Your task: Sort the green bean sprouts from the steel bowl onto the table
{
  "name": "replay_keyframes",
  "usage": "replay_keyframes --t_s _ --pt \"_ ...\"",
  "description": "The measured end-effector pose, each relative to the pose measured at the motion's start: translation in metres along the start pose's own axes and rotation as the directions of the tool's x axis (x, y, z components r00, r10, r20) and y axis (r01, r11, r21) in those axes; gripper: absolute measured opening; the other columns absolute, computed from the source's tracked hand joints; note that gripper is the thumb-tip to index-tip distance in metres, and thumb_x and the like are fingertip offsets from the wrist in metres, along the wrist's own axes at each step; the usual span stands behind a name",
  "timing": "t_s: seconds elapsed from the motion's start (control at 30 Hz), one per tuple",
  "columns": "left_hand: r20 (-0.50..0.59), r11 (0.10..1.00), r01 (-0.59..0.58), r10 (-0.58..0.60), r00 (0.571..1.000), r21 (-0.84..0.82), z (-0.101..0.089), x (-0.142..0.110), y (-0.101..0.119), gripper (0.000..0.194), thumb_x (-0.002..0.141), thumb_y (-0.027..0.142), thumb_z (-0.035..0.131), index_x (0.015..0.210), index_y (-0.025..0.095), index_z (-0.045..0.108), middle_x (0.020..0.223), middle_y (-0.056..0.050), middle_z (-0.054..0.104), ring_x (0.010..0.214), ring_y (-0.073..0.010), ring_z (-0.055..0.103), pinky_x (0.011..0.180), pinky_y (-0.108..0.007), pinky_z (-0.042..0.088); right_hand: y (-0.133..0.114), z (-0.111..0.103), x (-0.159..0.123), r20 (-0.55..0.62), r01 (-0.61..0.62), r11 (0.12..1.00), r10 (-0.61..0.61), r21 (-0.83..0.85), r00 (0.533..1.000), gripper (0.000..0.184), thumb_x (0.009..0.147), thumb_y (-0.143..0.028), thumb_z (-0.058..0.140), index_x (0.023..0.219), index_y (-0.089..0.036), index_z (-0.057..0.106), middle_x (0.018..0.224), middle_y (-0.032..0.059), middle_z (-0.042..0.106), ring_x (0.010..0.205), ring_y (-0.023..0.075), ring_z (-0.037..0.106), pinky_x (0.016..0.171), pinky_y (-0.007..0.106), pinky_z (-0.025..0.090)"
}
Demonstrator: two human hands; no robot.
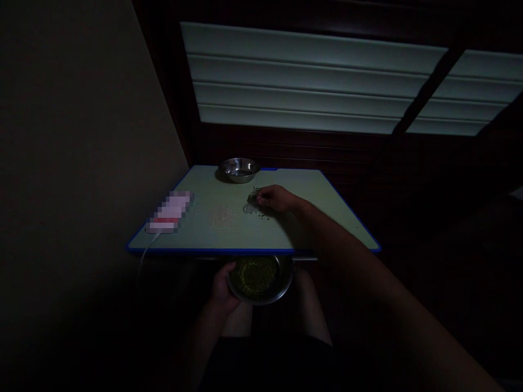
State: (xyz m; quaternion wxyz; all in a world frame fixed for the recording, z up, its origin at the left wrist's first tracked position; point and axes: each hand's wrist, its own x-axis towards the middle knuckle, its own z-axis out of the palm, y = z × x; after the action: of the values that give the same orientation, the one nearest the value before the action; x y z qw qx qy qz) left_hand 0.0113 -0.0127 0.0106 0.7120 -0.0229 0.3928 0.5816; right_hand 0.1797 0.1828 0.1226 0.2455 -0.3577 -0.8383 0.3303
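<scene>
Below the table's front edge, my left hand [223, 289] grips the left rim of a metal bowl [286, 286], which is tilted toward the edge. Small green beans [255, 275] cover much of the inside of the bowl. Over the table, my right hand [274, 197] is closed, its fingertips down beside a small heap of dark beans [254, 194]. By those fingertips lies a small clear or pale rounded thing [248, 208], too dim to name. What the right fingers hold is hidden. To the left is a patch of pale grains [222, 216].
The pale green tabletop [204, 188] has a blue edge. An empty-looking metal bowl [239, 170] stands at the back. On the left lies a phone [169, 212], blurred out, with a white cable [143, 256] hanging off the front. A wall [102, 136] borders the left side.
</scene>
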Motion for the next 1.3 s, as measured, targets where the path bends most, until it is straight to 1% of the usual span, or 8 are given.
replay_keyframes --t_s 0.17,0.4,0.57,0.63,0.73,0.83,0.93,1.3 --pt "-0.013 1.000 0.007 -0.007 1.000 -0.006 0.001 0.000 0.001 0.017 0.075 0.016 0.055 0.077 0.013 0.071 0.072 -0.009 0.077 0.069 -0.0242 0.072 0.082 -0.042 0.055 -0.001 -0.005 -0.005 0.092 0.045 0.999 -0.047 0.022 0.995 0.017 0.077 -0.031 0.059 0.078 -0.013 0.059 0.071 -0.0004 0.056 0.066 0.0105 0.047 0.067 0.025 0.039" --pt "-0.002 0.999 0.028 -0.028 1.000 0.018 0.001 -0.002 0.002 0.017 0.076 0.018 0.054 0.077 0.013 0.071 0.071 -0.009 0.076 0.069 -0.0241 0.072 0.071 -0.038 0.057 -0.007 -0.006 -0.020 0.156 0.034 0.997 -0.045 0.072 0.987 0.018 0.076 -0.031 0.063 0.077 -0.013 0.062 0.072 0.0010 0.059 0.067 0.0112 0.050 0.067 0.026 0.041" --pt "-0.011 1.000 0.010 -0.010 1.000 0.024 0.002 -0.001 0.001 0.016 0.075 0.016 0.054 0.077 0.013 0.070 0.072 -0.009 0.076 0.068 -0.0232 0.072 0.068 -0.036 0.057 -0.010 -0.010 -0.033 -0.067 -0.123 0.984 0.132 0.132 0.989 0.014 0.075 -0.027 0.065 0.076 -0.012 0.065 0.068 0.0008 0.061 0.063 0.0104 0.050 0.064 0.025 0.041" --pt "-0.018 1.000 0.003 -0.003 1.000 0.027 0.002 -0.001 0.001 0.016 0.075 0.016 0.054 0.077 0.013 0.071 0.071 -0.009 0.076 0.069 -0.0232 0.072 0.073 -0.037 0.057 -0.009 -0.015 -0.039 -0.158 -0.248 0.957 0.271 0.150 0.950 0.010 0.074 -0.022 0.065 0.074 -0.012 0.066 0.065 0.0006 0.061 0.059 0.0098 0.049 0.060 0.024 0.040" --pt "-0.009 1.000 0.008 -0.008 1.000 0.028 0.002 0.000 0.001 0.016 0.074 0.016 0.055 0.076 0.014 0.071 0.070 -0.007 0.076 0.070 -0.0243 0.072 0.082 -0.042 0.056 -0.003 -0.021 -0.049 -0.198 -0.405 0.897 0.436 0.176 0.878 0.008 0.067 -0.012 0.068 0.076 -0.012 0.068 0.065 0.0012 0.064 0.057 0.0101 0.052 0.057 0.023 0.041" --pt "-0.002 0.999 0.020 -0.020 1.000 0.024 0.000 0.002 0.001 0.016 0.074 0.015 0.055 0.075 0.014 0.071 0.069 -0.008 0.076 0.070 -0.0251 0.072 0.086 -0.045 0.054 0.003 -0.020 -0.054 -0.243 -0.464 0.875 0.484 0.138 0.840 0.018 0.063 -0.010 0.072 0.081 -0.012 0.071 0.068 0.0022 0.066 0.058 0.0107 0.055 0.057 0.023 0.042" --pt "0.013 1.000 0.026 -0.026 1.000 0.014 0.000 0.003 0.001 0.016 0.074 0.015 0.055 0.075 0.012 0.071 0.070 -0.010 0.076 0.072 -0.0263 0.073 0.087 -0.045 0.053 0.004 -0.015 -0.052 -0.276 -0.459 0.887 0.454 0.051 0.847 0.022 0.061 -0.013 0.075 0.083 -0.011 0.072 0.070 0.0031 0.068 0.060 0.0104 0.055 0.058 0.022 0.042" --pt "0.026 1.000 -0.011 0.011 1.000 -0.002 -0.004 0.003 0.001 0.015 0.072 0.016 0.058 0.079 0.012 0.071 0.074 -0.010 0.076 0.072 -0.0259 0.072 0.083 -0.043 0.054 -0.029 0.010 -0.046 -0.120 -0.417 0.909 0.416 0.020 0.901 0.034 0.065 -0.014 0.075 0.099 -0.013 0.073 0.063 0.0010 0.063 0.051 0.0095 0.051 0.051 0.023 0.039"
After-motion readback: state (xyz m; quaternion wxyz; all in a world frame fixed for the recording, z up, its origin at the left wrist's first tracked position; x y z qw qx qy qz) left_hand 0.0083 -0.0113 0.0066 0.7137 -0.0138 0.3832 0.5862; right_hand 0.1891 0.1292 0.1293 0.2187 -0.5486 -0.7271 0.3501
